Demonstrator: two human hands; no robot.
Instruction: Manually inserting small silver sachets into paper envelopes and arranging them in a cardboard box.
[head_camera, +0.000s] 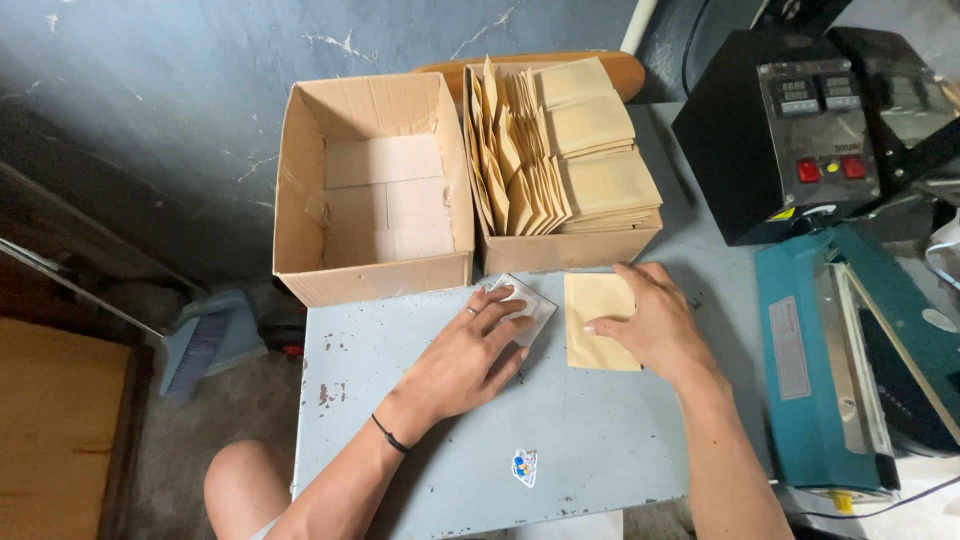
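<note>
- We see the left hand (462, 355) flat on a small clear packet (524, 303), fingers together and pressing it to the bench (560, 430); nothing is clamped.
- The right hand (650, 320) lies on a tan envelope (597, 322) just beside the packet, fingers spread flat and thumb at its left edge.
- We judge the step as pairing packet with envelope; the next move likely calls for lifting the envelope's mouth.
- The full box (560, 250) and the empty box (372, 262) hem the far edge.
- The teal sealer (815, 370) bounds the right.
- Open room lies toward us.
</note>
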